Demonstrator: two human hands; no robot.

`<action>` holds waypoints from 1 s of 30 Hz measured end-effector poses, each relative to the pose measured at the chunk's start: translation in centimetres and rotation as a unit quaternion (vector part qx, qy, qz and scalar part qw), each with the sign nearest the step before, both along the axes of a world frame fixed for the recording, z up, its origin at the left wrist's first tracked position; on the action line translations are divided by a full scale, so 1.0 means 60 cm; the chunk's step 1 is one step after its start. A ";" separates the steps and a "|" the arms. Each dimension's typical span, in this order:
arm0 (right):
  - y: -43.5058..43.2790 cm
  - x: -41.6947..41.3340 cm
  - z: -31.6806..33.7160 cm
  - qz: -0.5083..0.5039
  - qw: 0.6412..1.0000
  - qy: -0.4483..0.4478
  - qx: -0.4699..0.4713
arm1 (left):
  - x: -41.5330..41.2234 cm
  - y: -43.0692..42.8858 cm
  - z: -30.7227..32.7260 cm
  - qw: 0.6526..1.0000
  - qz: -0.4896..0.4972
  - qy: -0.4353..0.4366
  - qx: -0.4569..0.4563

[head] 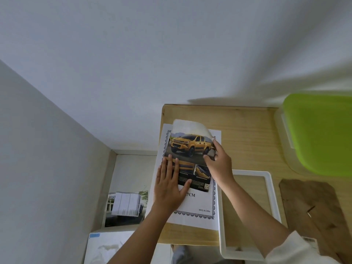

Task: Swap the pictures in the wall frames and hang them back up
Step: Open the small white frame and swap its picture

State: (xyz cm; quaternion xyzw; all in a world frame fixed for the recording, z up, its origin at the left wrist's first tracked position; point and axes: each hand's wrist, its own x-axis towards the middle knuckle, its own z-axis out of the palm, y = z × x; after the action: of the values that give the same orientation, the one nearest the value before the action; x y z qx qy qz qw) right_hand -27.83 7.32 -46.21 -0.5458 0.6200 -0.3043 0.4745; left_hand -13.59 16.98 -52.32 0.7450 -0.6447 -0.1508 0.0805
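Two bare hands are seen, the left hand [169, 185] and the right hand [219, 162], each followed by a bare forearm. Well back from the wrist of the right hand, the arm is covered by an off-white sleeve [293, 250] of soft, slightly creased cloth with a loose edge. On the side of it away from the left hand, a small pale tag [309, 240] with dark print is carried; the print cannot be read. Behind the left hand, the forearm is shown bare to the edge of view. The nails are short and plain.
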 end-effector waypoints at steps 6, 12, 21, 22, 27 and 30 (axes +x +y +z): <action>0.024 0.001 0.003 -0.021 0.999 -0.042 0.026 | 0.002 -0.003 -0.002 0.999 0.006 0.030 -0.011; 0.001 -0.013 0.068 -0.013 0.975 -0.212 0.066 | -0.017 -0.025 0.079 0.967 0.090 0.228 -0.066; 0.051 -0.100 0.131 0.093 0.946 -0.295 0.096 | -0.105 -0.063 0.199 0.761 0.138 0.632 -0.045; 0.057 -0.114 0.134 0.104 0.948 -0.284 0.099 | -0.117 -0.057 0.204 0.757 0.136 0.638 -0.046; 0.087 -0.198 0.129 0.061 0.956 -0.273 0.083 | -0.167 -0.023 0.200 0.729 0.137 0.670 -0.025; 0.099 -0.239 0.107 -0.026 0.984 -0.170 0.036 | -0.201 -0.001 0.199 0.707 0.140 0.693 -0.008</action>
State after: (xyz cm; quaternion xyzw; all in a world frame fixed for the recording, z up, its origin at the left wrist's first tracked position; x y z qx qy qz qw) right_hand -42.15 13.25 -39.80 -0.4523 0.5549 -0.3821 0.5843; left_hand -25.68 16.94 -40.38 0.5119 -0.2965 -0.6067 0.5310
